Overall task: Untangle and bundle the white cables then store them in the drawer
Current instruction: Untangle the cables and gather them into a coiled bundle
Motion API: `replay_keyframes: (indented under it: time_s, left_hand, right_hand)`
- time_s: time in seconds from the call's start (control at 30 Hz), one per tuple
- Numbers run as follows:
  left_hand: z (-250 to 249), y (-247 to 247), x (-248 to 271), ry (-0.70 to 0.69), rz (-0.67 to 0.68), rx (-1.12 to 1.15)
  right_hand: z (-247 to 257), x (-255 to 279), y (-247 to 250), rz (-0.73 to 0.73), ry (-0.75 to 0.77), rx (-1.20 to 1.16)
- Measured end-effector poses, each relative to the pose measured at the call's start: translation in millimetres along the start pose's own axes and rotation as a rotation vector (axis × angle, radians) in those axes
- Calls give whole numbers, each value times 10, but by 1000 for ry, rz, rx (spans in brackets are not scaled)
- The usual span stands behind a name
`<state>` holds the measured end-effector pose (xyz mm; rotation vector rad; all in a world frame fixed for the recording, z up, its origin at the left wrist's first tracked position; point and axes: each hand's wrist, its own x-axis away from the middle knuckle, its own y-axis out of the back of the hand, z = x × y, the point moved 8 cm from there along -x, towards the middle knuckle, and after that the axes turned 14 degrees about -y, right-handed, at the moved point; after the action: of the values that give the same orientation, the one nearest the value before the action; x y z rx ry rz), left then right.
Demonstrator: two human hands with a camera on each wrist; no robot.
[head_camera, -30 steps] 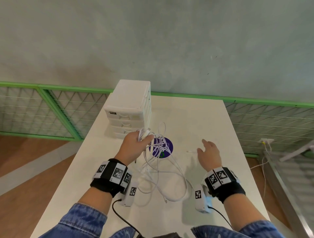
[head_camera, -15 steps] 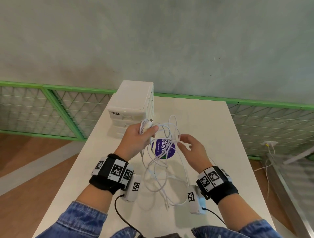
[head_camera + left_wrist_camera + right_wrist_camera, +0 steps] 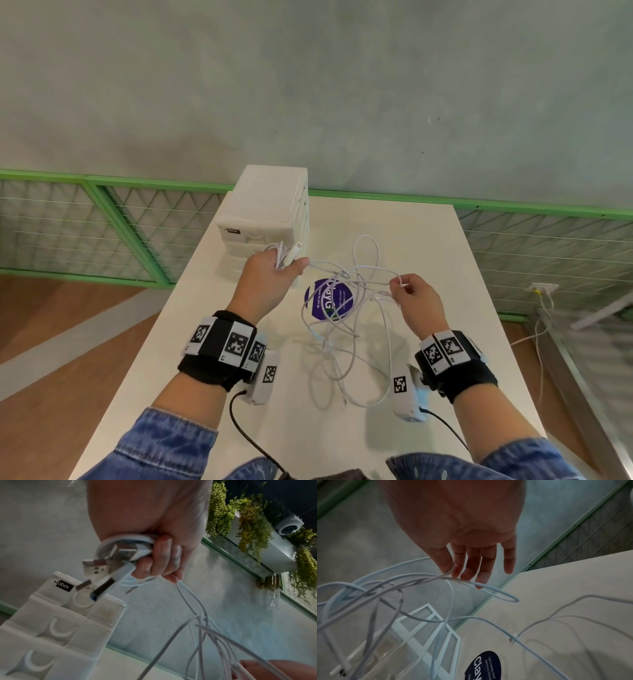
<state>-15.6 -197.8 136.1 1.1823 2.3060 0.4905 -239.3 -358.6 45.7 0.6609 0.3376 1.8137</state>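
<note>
Left hand (image 3: 270,284) gripping white cables (image 3: 346,301), right hand (image 3: 416,301) pinching one strand; drawer unit (image 3: 263,212) labelled "box"

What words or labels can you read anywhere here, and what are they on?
"...abox": black label on the white drawer unit; its first letters are unclear.
"Clay...": large letters on the purple round sticker on the table, cut off at the frame edge.
"Let's keep our pantries clea...": small print on the same sticker, partly legible.
Wristband markers: patterns, no words.
</note>
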Motion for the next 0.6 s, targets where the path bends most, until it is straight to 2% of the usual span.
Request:
replay_keyframes:
  time_s: [0.07, 0.13, 0.23, 0.3, 0.33, 0.4, 0.5, 0.6]
  left_hand:
    - [10, 51, -12, 17, -64, 36]
    - [25, 73, -37, 39, -75, 88]
    - [-121, -145, -15, 3, 109, 104]
    - [-268, -331, 35, -40, 203, 141]
    - [-323, -371, 44, -50, 205, 189]
    - [-370, -318, 28, -37, 137, 300]
    - [-402, -69, -40, -28, -7, 435]
    - [-433, 207, -120, -41, -151, 476]
  right_hand:
    - [1, -2, 36, -9, -9, 2]
    - [121, 72, 95, -17, 65, -61]
    - [574, 424, 51, 9, 321, -185]
    - [873, 696, -171, 127, 477, -194]
    - [958, 780, -286, 194, 507, -206]
    - [963, 791, -455, 286, 480, -194]
    - [642, 619, -662, 361, 326, -18]
    - [253, 458, -738, 345, 218, 148]
